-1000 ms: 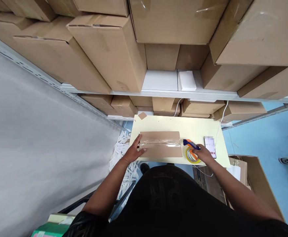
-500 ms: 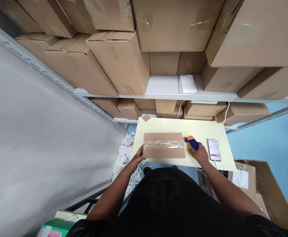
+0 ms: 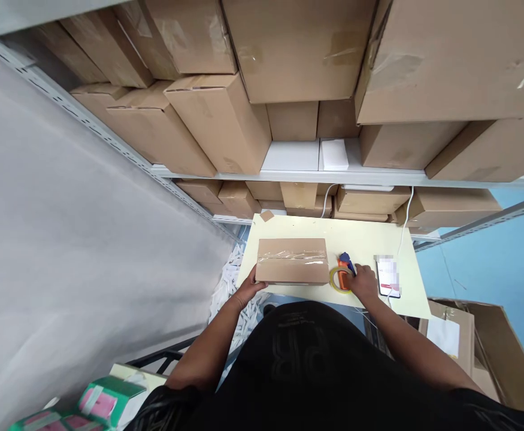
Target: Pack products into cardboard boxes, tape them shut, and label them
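A closed cardboard box (image 3: 292,269) with clear tape along its top seam rests on the pale table (image 3: 297,226). My left hand (image 3: 249,290) grips its near left corner, thumb at the near side and fingers along the left end. To the right of the box is an orange and blue tape dispenser (image 3: 344,262) with a yellow-rimmed roll of tape (image 3: 337,280). My right hand (image 3: 363,284) has its fingers at the dispenser's blue handle; the palm side is hidden. A phone (image 3: 387,276) lies just right of that hand.
Shelves of cardboard boxes (image 3: 226,123) stand behind the table, with a small white box (image 3: 334,155) on one. A white cable (image 3: 406,218) hangs to the tabletop. White paper scraps (image 3: 230,272) cover the floor at left. An open carton (image 3: 499,341) stands at right.
The tape dispenser has turned over in my right hand and sits lower, its orange side and tape roll now facing up. The box has tilted or shifted slightly left under my left hand.
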The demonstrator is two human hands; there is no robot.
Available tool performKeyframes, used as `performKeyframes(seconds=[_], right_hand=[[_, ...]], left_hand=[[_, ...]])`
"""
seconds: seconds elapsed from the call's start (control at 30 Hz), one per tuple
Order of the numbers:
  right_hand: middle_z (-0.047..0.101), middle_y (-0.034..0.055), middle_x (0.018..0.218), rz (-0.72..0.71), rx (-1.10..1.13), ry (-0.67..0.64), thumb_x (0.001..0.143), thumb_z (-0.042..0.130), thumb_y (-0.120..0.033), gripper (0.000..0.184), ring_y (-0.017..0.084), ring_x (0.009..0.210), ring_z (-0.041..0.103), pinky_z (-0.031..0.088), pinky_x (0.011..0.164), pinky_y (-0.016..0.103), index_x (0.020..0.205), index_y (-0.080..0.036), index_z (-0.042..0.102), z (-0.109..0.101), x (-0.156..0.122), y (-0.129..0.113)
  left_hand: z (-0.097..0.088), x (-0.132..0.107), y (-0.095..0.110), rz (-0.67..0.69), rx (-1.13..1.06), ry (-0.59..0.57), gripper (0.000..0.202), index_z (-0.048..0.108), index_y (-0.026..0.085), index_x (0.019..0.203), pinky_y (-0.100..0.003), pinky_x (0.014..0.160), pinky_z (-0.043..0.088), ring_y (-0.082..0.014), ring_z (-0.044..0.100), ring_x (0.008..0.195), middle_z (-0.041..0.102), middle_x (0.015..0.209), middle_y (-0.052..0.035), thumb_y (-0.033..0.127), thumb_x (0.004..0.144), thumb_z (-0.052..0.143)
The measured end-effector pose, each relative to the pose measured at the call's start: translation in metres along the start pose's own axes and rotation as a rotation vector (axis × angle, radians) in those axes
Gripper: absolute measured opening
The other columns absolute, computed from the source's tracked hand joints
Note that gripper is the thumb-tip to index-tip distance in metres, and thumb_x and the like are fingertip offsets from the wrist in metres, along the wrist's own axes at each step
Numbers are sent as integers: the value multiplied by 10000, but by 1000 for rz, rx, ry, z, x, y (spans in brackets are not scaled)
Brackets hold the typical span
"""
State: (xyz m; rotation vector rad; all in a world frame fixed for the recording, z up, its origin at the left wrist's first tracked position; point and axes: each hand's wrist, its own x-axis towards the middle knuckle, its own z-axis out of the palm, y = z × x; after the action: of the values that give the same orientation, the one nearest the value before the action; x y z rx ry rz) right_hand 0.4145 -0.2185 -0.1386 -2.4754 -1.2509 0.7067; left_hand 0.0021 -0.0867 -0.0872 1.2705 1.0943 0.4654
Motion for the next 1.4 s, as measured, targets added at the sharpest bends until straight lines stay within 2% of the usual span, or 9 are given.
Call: performKeyframes(seconds=[0.13,0.2,0.33,0.53,0.7,0.93,1.13,1.27,1.4], right_hand=[[563,150,1451,-464,210,-72,891,534,-357,598,314,1353,513,443,1112,473,1465,-195,487,4,-26,-28],[557,141,1449,-513,324,-135,907,530,-364,634,301,1319,536,480,1071,456,1510,-201,415,4,-33,-45],[627,136,1279,-327,325,-96,948,501,-404,523,282,1095,629,527,931,412,1433,-208,487,-11,-21,-75],[702,91,1009,-271,168,-115,1007,414,-484,382,236,902,647,472,788,324,1072,-220,682,-33,7,-99],[754,66,921,-222,118,-136,994,458,-461,373,254,863,669,478,753,328,1169,-236,698,-10,8,-109],[749,58,1105,-38,129,34,1018,353,-421,414,242,1024,689,529,866,336,1177,-266,702,6,-8,-97],[624,285,1250,327,-88,134,875,565,-393,528,370,1135,648,525,839,425,1292,-70,574,4,-34,-48],[701,203,992,394,-96,21,839,636,-401,379,309,878,705,505,686,360,1090,-117,642,14,-23,-36],[708,175,897,370,-71,-26,912,563,-411,294,254,793,686,457,631,322,993,-144,654,21,-6,-36]], left_hand=[[14,-8,3,-59,-18,57,838,428,223,1539,-492,1088,473,-331,556,1328,617,1439,-113,414,762,677],[19,-9,9,-88,11,76,775,456,239,1514,-468,1035,510,-316,574,1303,622,1426,-107,469,797,640],[25,-3,25,-112,119,174,679,558,217,1404,-421,911,557,-308,607,1237,648,1380,-123,613,852,564],[23,16,40,-112,197,269,678,684,163,1203,-401,857,561,-311,692,1083,749,1195,-135,729,906,456],[11,39,35,-220,343,315,629,737,175,994,-420,884,543,-333,727,1006,783,1075,-142,736,903,467],[-8,77,36,-153,380,245,619,725,185,1034,-413,902,520,-326,690,1095,753,1150,-156,713,930,419],[-49,47,12,-117,220,142,604,664,178,1218,-362,743,552,-247,699,917,719,1221,-144,649,923,427],[-89,10,-14,-129,299,100,539,690,190,1120,-413,781,568,-273,707,909,746,1116,-127,626,891,470],[-109,-13,-8,-34,475,40,400,722,241,1013,-450,936,546,-299,707,1016,763,1048,-76,572,864,553]])
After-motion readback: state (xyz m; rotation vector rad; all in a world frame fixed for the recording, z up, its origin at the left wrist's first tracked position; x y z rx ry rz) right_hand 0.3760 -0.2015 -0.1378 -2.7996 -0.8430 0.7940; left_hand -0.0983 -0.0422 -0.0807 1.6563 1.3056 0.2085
